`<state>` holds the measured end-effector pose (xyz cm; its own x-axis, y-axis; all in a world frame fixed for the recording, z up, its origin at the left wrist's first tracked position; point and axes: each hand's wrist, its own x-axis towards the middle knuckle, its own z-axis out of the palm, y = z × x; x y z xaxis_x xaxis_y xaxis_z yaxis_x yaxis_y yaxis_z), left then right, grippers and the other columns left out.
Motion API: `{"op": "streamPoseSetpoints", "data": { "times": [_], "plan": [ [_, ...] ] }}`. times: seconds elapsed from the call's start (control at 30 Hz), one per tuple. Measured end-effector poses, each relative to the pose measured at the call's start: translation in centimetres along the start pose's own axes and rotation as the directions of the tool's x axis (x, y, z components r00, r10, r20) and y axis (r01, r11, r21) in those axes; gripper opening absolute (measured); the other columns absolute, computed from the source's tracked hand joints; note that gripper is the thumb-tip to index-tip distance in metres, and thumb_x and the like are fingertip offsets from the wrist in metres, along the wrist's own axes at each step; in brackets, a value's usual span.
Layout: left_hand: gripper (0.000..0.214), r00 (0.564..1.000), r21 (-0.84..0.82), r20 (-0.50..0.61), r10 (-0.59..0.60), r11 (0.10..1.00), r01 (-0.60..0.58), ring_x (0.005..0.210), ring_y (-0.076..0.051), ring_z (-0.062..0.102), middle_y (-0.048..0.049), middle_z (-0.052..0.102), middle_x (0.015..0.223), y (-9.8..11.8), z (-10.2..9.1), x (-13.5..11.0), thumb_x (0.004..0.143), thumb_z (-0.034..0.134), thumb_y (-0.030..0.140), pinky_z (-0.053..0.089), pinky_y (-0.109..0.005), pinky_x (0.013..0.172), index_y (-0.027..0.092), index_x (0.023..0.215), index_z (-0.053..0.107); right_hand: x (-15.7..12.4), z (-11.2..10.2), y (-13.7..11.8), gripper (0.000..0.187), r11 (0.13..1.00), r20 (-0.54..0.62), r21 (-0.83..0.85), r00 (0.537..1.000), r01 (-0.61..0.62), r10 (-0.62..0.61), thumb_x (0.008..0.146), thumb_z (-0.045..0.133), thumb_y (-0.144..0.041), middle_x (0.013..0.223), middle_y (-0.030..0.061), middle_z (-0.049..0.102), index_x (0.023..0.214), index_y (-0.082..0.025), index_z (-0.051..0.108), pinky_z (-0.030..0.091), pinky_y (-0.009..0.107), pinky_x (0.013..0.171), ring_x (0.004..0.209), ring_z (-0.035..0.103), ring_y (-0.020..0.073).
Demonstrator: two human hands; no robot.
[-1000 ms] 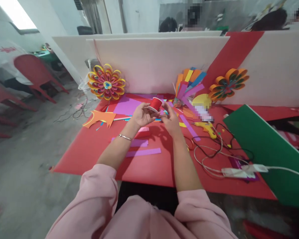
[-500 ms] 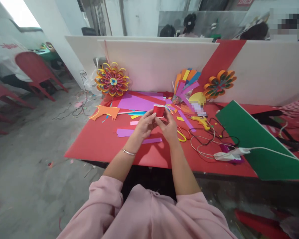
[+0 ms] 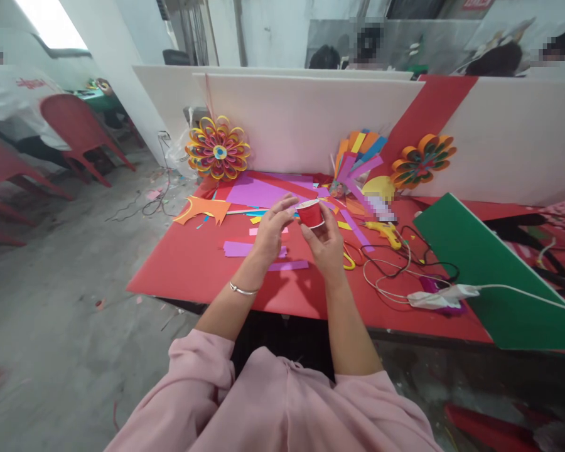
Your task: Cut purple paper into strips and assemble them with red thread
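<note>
Red spool [image 3: 310, 213] sits tilted in the right hand [image 3: 327, 245], pinched between thumb and fingertips above the worktop [image 3: 193, 263]. The left hand [image 3: 269, 232] is loosely spread just left of the spool, fingertips at its pale rim; whether they touch it I cannot tell. The step looks like fingering the spool's edge, perhaps seeking a loose end. Any further handling calls for a steady pinch and a fine fingertip grip.

Below and left of the spool lie purple paper strips [image 3: 238, 248]. Right of it lie a yellow glue gun [image 3: 381, 230] and tangled cords, and farther right a green board [image 3: 489, 270]. Beyond the spool to the left leans a paper flower [image 3: 218, 149].

The spool's far side is hidden, and what is wound on it is too small to make out.
</note>
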<state>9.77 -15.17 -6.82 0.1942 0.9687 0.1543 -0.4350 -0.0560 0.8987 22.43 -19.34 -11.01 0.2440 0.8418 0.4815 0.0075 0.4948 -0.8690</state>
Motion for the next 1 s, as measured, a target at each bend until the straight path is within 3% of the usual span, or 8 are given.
{"op": "streamPoseSetpoints", "data": {
  "times": [0.17,0.3,0.5,0.7,0.87,0.93,1.0],
  "plan": [
    [0.013,0.985,0.104,-0.01,0.173,0.98,-0.171,0.14,-0.027,0.056,-0.0076,0.068,0.141,0.7,0.3,0.7,0.077,0.086,0.03,0.044,-0.041,0.116,0.021,0.083,0.079,-0.2,-0.2,0.2,0.08,0.999,-0.018,-0.047,1.0,0.015,-0.016,0.089,0.079,-0.055,0.162,0.0099,0.053,0.159,-0.033,0.048,0.052,0.053,0.118,0.137,0.064,0.0306],
    [0.015,0.987,0.099,-0.003,0.16,0.982,-0.159,0.131,-0.027,0.062,-0.009,0.073,0.129,0.2,0.5,1.0,0.074,0.088,0.031,0.045,-0.041,0.114,0.019,0.079,0.08,-0.4,-0.4,0.5,0.08,0.996,-0.031,-0.081,0.999,0.034,-0.037,0.088,0.08,-0.055,0.166,0.0105,0.047,0.158,-0.032,0.05,0.054,0.051,0.117,0.144,0.058,0.0326],
    [0.022,0.982,0.128,0.023,0.188,0.973,-0.19,0.131,-0.028,0.063,-0.0107,0.073,0.13,-0.6,0.0,1.5,0.076,0.088,0.038,0.044,-0.043,0.116,0.019,0.077,0.076,-0.5,-0.6,1.0,0.083,0.994,-0.051,-0.105,0.998,0.035,-0.041,0.085,0.082,-0.059,0.163,0.0128,0.05,0.158,-0.031,0.052,0.057,0.052,0.113,0.142,0.059,0.0347],
    [0.032,0.951,0.196,0.061,0.304,0.93,-0.31,0.135,-0.026,0.061,-0.0112,0.07,0.138,-1.1,0.1,1.1,0.085,0.082,0.048,0.045,-0.041,0.115,0.021,0.078,0.067,-0.8,-0.2,0.9,0.081,0.999,-0.088,-0.053,0.996,-0.003,-0.002,0.081,0.086,-0.055,0.15,0.0141,0.062,0.152,-0.027,0.058,0.06,0.05,0.108,0.128,0.069,0.0331],
    [0.028,0.916,0.281,0.043,0.399,0.875,-0.394,0.139,-0.026,0.058,-0.0113,0.065,0.145,-1.5,0.0,0.0,0.091,0.077,0.045,0.048,-0.04,0.111,0.021,0.081,0.066,-0.7,0.1,0.7,0.08,0.989,-0.191,0.037,0.971,-0.141,0.145,0.082,0.082,-0.057,0.122,0.0103,0.075,0.152,-0.027,0.057,0.066,0.048,0.091,0.101,0.078,0.0279],
    [0.023,0.915,0.305,0.016,0.404,0.869,-0.389,0.134,-0.025,0.061,-0.0108,0.066,0.145,-1.8,-0.2,0.0,0.092,0.077,0.038,0.052,-0.036,0.104,0.021,0.081,0.066,-0.6,-0.2,0.3,0.076,0.981,-0.207,0.106,0.961,-0.164,0.183,0.082,0.081,-0.056,0.116,0.0078,0.076,0.15,-0.03,0.057,0.066,0.044,0.085,0.094,0.078,0.0251],
    [0.02,0.936,0.282,-0.05,0.348,0.904,-0.321,0.115,-0.019,0.068,-0.0103,0.07,0.137,-2.0,-0.4,0.5,0.094,0.074,0.031,0.054,-0.027,0.087,0.02,0.08,0.065,-0.7,-0.7,-0.3,0.067,0.963,-0.148,0.214,0.969,-0.165,0.199,0.083,0.078,-0.052,0.113,0.0051,0.075,0.144,-0.032,0.06,0.065,0.039,0.08,0.088,0.077,0.0219]
  ]
}}
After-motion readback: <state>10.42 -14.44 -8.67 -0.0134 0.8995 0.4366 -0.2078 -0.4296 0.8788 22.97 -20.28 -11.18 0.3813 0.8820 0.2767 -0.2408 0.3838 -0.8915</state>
